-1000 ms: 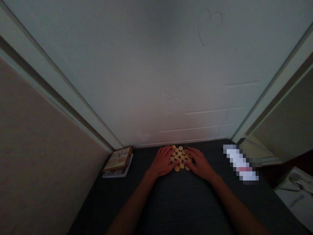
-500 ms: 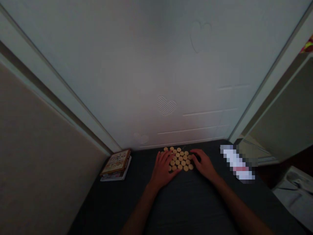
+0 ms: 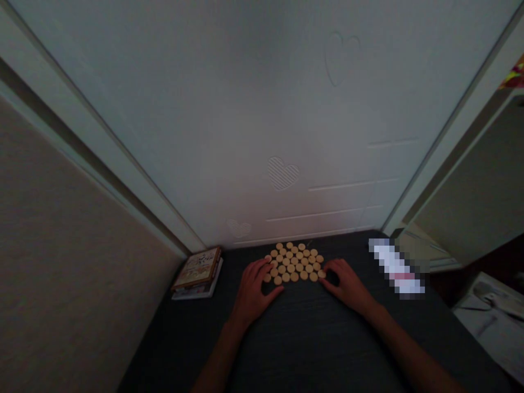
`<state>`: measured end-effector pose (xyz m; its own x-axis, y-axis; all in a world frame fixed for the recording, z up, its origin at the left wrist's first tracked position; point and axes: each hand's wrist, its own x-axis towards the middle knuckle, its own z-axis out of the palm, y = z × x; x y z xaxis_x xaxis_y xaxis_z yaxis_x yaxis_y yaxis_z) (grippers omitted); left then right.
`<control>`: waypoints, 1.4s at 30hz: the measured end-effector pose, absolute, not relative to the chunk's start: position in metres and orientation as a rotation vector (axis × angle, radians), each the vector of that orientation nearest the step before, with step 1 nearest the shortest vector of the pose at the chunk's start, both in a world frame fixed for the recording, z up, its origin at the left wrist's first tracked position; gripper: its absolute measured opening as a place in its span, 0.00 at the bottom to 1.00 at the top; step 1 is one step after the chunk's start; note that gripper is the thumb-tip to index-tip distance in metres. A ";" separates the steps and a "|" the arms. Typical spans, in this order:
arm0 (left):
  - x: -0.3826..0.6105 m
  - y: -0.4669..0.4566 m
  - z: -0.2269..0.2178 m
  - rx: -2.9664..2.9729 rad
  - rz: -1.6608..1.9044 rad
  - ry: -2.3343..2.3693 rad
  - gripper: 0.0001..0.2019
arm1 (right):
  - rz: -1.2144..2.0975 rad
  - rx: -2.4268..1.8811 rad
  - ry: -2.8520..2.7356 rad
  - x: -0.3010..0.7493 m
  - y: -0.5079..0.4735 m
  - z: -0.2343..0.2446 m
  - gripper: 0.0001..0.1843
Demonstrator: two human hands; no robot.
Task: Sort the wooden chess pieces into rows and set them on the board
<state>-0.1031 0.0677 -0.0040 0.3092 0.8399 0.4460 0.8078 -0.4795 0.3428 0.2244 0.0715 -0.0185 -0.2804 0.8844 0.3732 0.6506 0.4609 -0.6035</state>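
Observation:
Several round, pale wooden discs (image 3: 294, 261) lie flat and close together in a cluster on the dark table. My left hand (image 3: 252, 292) rests at the cluster's left side, fingers stretched forward and thumb apart. Its fingertips touch or cover the leftmost discs, so part of that edge is hidden. At the lower right corner, my right hand (image 3: 347, 284) is curved, with thumb and index finger on either side of an outer wooden disc (image 3: 321, 274). That disc still lies on the table.
The dark table (image 3: 303, 338) meets a pale panel (image 3: 229, 136) with embossed hearts behind the discs. Stacked books (image 3: 198, 270) lie at the back left. A blurred white item (image 3: 396, 267) is at the right edge. Beyond it stands a whitish object (image 3: 491, 311).
My left hand has drawn left and back off the discs, uncovering more of them. My right hand has moved slightly down to the lower right corner disc.

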 end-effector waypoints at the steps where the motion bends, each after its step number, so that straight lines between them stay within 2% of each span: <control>1: -0.104 0.068 -0.005 2.485 0.930 1.588 0.29 | 0.447 -1.276 -2.012 0.224 0.072 -0.019 0.08; 7: -0.103 0.076 -0.005 2.481 0.999 1.608 0.29 | 0.695 -1.302 -1.757 0.227 0.069 -0.016 0.15; 13: -0.081 0.062 0.001 2.518 0.995 1.517 0.26 | 1.390 -1.077 -1.038 0.218 0.071 -0.010 0.25; 16: -0.052 0.054 0.005 2.536 0.987 1.395 0.24 | 1.600 -0.940 -0.827 0.211 0.071 -0.008 0.25; 20: -0.014 0.047 0.005 2.478 1.029 1.257 0.22 | 1.712 -0.870 -0.776 0.208 0.065 -0.004 0.23; 27: -0.002 0.037 0.005 2.178 1.138 1.244 0.18 | 1.801 -0.845 -0.992 0.200 0.045 -0.001 0.17; 32: -0.007 0.034 0.006 2.011 1.092 1.173 0.07 | 1.685 -0.916 -1.252 0.190 0.041 0.000 0.18; 37: -0.008 0.037 0.008 1.929 1.088 1.169 0.06 | 1.575 -0.955 -1.350 0.189 0.042 -0.004 0.19; 42: -0.006 0.037 0.013 1.960 0.979 1.142 0.11 | 1.410 -1.036 -1.472 0.186 0.038 -0.008 0.19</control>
<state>-0.0062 0.0372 0.0129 0.3391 0.9002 0.2733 0.4074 -0.4023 0.8198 0.1864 0.0377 -0.0081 -0.3158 0.9485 0.0235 0.0174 0.0305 -0.9994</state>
